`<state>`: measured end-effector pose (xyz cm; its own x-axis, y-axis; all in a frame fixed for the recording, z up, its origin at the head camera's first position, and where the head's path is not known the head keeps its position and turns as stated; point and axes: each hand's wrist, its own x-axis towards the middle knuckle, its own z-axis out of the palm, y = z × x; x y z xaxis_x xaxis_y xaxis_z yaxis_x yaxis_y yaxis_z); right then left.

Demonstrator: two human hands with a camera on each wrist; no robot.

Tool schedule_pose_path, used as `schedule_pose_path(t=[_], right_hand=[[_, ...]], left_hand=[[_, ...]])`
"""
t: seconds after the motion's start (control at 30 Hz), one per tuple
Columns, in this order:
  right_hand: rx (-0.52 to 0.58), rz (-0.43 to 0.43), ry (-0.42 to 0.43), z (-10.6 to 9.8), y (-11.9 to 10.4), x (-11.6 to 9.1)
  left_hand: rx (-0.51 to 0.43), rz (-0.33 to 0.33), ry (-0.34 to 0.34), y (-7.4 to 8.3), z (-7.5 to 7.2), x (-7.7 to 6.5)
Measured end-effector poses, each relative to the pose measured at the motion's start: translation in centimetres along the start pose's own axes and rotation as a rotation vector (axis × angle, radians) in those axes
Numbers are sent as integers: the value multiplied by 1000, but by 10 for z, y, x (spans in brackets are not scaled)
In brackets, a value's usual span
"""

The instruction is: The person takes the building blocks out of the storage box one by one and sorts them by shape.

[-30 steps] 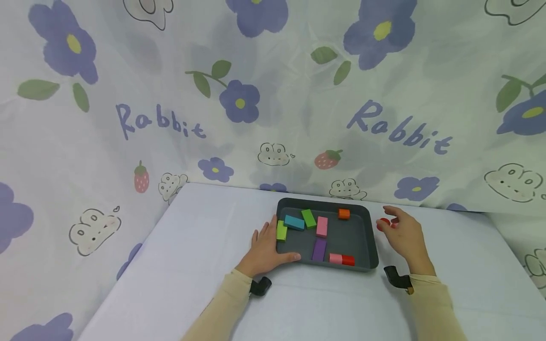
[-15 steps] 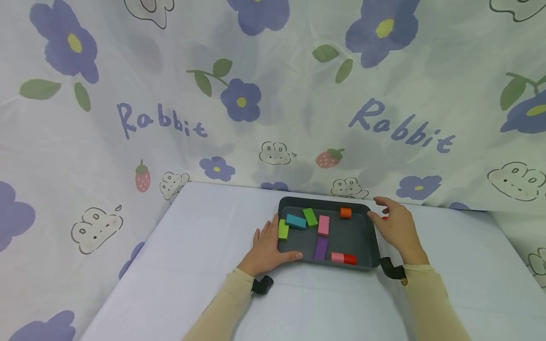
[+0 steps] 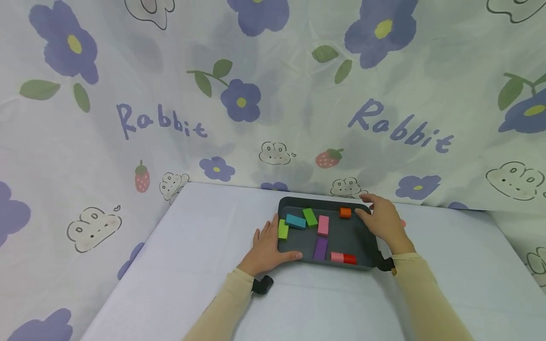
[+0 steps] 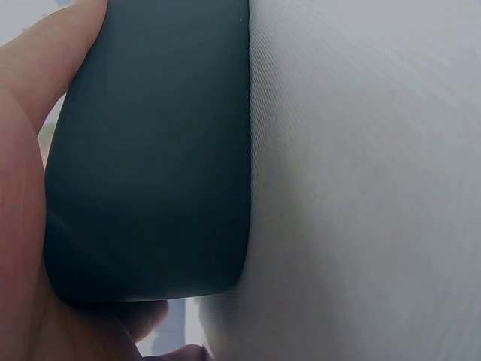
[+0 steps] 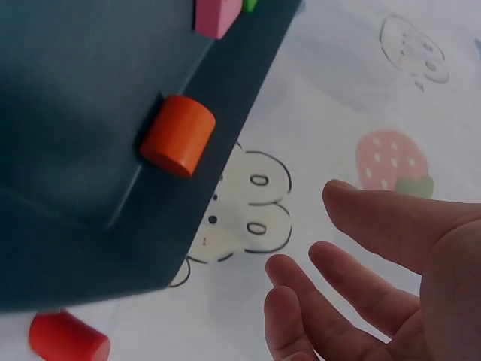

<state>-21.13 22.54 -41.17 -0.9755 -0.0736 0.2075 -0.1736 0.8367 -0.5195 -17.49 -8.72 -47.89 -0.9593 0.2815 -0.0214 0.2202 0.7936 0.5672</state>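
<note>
My left hand (image 3: 266,251) rests at the front left corner of a dark grey tray (image 3: 347,239), fingers lying along the left side and thumb over the front rim. In the left wrist view the tray's outer wall (image 4: 158,150) lies against this hand. My right hand (image 3: 384,222) hovers by the tray's back right corner with nothing between its parted fingers. Nearest to it inside the tray stands an orange cylinder block (image 5: 179,135). A red cylinder block (image 5: 69,338) lies on the cloth just outside the tray, hidden by the hand in the head view.
In the tray lie a purple block (image 3: 320,248), a blue block (image 3: 295,221), green blocks (image 3: 310,217), pink blocks (image 3: 323,226) and a red block (image 3: 350,259). A small pinkish-red piece (image 3: 403,223) shows right of my right hand. A printed curtain (image 3: 273,123) hangs behind the table.
My right hand has moved left from beside the red pieces on the cloth to the tray's back right corner. My left hand and the tray have stayed in place.
</note>
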Motion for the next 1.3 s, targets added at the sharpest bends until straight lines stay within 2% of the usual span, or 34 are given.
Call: schedule_pose_path(t=[0.3, 0.57, 0.77, 0.93, 1.3], right_hand=[[-22, -8, -67, 8, -7, 12], [-20, -55, -112, 20, -4, 19], [-41, -41, -161, 25, -5, 24], [-91, -21, -215, 28, -5, 27], [-196, -67, -251, 36, -7, 31]], left_hand=[[7, -3, 1, 0, 1, 1], [3, 6, 6, -2, 2, 1], [4, 3, 7, -2, 2, 1], [8, 2, 3, -1, 2, 1], [4, 2, 4, 1, 0, 0]])
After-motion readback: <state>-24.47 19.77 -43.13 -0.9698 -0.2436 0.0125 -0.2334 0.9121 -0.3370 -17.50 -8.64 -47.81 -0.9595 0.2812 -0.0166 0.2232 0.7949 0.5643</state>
